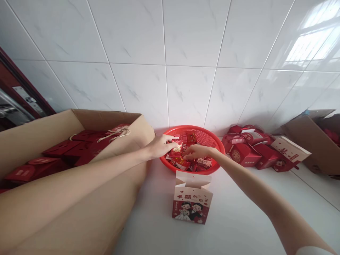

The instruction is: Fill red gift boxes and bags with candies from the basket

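A red plastic basket holds several small wrapped candies in red and gold packets. At its left side, my left hand has thumb and fingers closed on a red candy packet. My right hand reaches in from the right, fingers bent down among the candies; whatever is between its fingertips is hidden. In front of the basket stands a white and red gift box printed with a cartoon bride and groom, its top flaps open.
A large cardboard box at the left holds several red gift boxes. More red boxes sit at the right by the tiled wall. Another cardboard box stands at the far right.
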Demonstrator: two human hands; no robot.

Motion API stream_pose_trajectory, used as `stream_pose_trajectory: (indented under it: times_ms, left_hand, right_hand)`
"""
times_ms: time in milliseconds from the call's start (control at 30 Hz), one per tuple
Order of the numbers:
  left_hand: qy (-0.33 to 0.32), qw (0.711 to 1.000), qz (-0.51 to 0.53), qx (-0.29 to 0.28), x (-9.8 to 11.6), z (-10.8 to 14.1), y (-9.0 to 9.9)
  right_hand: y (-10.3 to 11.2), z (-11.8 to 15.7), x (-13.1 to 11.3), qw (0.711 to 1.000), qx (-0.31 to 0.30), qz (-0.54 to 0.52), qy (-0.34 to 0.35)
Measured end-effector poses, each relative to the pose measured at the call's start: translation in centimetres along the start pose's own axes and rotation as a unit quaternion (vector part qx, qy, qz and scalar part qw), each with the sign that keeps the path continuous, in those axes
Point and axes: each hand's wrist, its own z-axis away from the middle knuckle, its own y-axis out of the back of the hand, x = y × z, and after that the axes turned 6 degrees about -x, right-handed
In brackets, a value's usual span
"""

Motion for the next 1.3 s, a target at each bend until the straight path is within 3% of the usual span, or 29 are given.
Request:
stream_pose_trajectory:
  times_ms: [100,233,333,433,600,867,1067,1300]
  left_hand:
    - [0.004,1.0,0.0,0.007,0.1,0.0,0.0]
    - [0.005,1.0,-0.004,0.013,0.1,-0.1,0.1]
    - [0.012,1.0,-0.004,0.008,0.2,0.0,0.1]
    - [0.022,1.0,-0.004,0.011,0.3,0.1,0.1]
    - [0.021,1.0,0.002,0.008,0.3,0.1,0.1]
    - [0.015,1.0,-0.006,0.004,0.0,0.0,0.1]
    - [0.016,1.0,-0.002,0.003,-0.1,-0.1,0.0]
    - [0.015,1.0,0.015,-0.006,-0.1,-0.2,0.0]
  right_hand:
    - [0.6,-0.1,0.9,1.0,0.013,0.003,-0.023]
    - [0.7,0.0,4.4,0.993,0.01,0.017,-0.115]
    - [-0.1,0.2,6.6,0.987,-0.016,0.007,-0.158]
    - [-1.3,0.4,7.6,0.987,-0.03,-0.015,-0.159]
    - [-1.3,0.6,7.4,0.991,-0.009,-0.069,-0.113]
    - [0.8,1.9,5.9,0.969,0.117,-0.215,-0.002]
    - [0.9,2.3,5.8,0.947,0.165,-0.276,0.013]
    - [0.5,1.8,5.4,0.953,0.176,-0.245,-0.018]
